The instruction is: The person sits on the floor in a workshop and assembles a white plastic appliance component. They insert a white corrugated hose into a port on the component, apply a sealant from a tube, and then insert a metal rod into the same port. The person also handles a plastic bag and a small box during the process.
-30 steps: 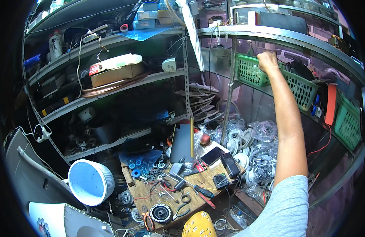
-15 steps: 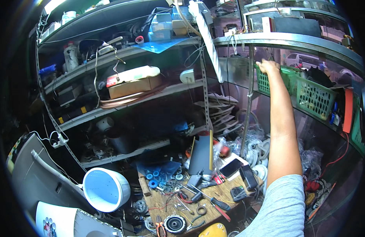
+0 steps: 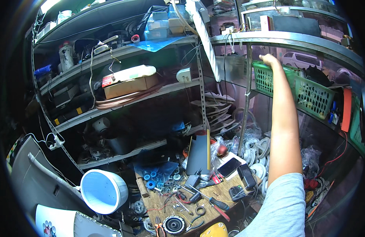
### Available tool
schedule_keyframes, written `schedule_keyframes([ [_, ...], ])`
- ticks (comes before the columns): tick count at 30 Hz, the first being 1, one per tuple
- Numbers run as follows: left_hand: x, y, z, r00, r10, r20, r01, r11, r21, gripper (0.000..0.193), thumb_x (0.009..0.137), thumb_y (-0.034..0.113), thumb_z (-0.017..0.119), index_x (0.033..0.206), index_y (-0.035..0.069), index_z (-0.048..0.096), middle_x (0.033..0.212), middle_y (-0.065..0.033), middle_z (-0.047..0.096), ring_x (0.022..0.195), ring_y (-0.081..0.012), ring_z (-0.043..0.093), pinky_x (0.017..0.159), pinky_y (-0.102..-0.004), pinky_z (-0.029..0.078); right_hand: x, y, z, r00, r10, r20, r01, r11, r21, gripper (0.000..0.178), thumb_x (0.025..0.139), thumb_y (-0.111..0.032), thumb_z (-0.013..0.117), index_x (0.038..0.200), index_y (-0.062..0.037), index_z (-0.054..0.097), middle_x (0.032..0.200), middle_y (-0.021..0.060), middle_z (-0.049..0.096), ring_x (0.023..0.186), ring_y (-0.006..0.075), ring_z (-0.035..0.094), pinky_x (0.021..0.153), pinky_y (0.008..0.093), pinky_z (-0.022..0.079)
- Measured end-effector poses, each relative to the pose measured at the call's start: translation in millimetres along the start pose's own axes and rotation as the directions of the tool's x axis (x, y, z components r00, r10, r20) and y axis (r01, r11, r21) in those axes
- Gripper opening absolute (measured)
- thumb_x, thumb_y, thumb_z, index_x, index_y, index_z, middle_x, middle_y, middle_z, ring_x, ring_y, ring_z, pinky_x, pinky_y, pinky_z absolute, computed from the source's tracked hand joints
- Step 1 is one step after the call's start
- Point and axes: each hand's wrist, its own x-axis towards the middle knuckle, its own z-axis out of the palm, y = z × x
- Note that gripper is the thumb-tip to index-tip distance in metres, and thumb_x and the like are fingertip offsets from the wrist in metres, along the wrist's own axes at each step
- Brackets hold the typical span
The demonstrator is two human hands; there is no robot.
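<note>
My right arm stretches up and away from me, and my right hand rests on the rim of a green plastic basket on a metal shelf at the upper right. The fingers curl over the basket's edge and dip inside, so I cannot see what they touch. My left hand is out of view. Below the arm, a wooden board carries small tools, screwdrivers and loose parts.
Metal shelving at left holds a cardboard box, cables and containers. A white round fan guard sits at lower left. Bagged parts pile under the basket shelf. A second green basket and an orange object stand at far right.
The view has shifted, so the shelves and the basket sit further right in the picture. My right hand stays at the green basket's rim.
</note>
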Motion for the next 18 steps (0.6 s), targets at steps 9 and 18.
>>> schedule_keyframes([
  [9, -16, 80, 21, 0.964, 0.223, 0.148, -0.261, 0.906, 0.334, 0.05, 0.089, 0.034, 0.06, 0.12, -0.004, 0.053, 0.119, -0.0195, 0.057, 0.102, -0.0307, 0.055, 0.088, -0.039, 0.043, -174, -9, -48, 0.985, -0.127, -0.116, 0.17, 0.614, 0.771, 0.041, 0.095, -0.031, 0.055, 0.128, -0.0078, 0.051, 0.118, 0.0037, 0.059, 0.098, 0.0126, 0.056, 0.069, 0.0265, 0.048],
  [18, -41, 178, 77, 0.822, 0.443, 0.358, -0.27, 0.857, -0.44, 0.046, 0.093, 0.031, 0.057, 0.13, 0.004, 0.051, 0.111, -0.0079, 0.062, 0.094, -0.0154, 0.061, 0.074, -0.0285, 0.05, -666, 13, 34, 0.493, -0.665, 0.561, -0.356, 0.435, 0.827, 0.068, 0.085, -0.008, 0.063, 0.144, -0.0003, 0.03, 0.147, 0.0109, 0.033, 0.138, 0.0221, 0.028, 0.113, 0.0368, 0.021],
])
